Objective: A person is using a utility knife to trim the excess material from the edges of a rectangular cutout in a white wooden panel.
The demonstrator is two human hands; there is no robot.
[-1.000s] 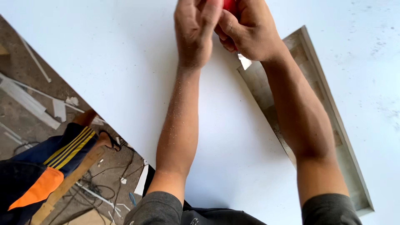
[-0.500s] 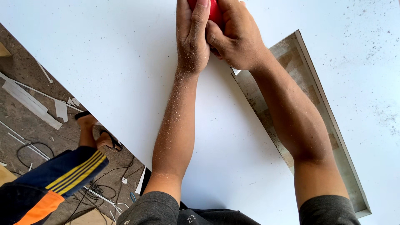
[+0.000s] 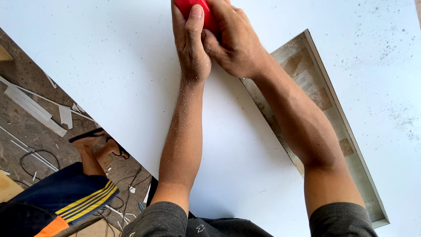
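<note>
**Red object clasped in both hands over a white board**

A large, smooth white board [image 3: 109, 66] is seen filling most of the view, its right part speckled with fine dust. A long, narrow rectangular slot [image 3: 324, 118] is cut through it, with rough greyish inner walls. Broad open surface is left on the board to either side of the arms. At lower left, a dark floor [image 3: 30, 131] is strewn with pale offcuts and thin cables. At the top edge, a glossy red object [image 3: 193, 8] is gripped by the left hand [image 3: 189, 48] and right hand [image 3: 234, 44], fingers curled tightly around it, thumbs pressed together.
</note>
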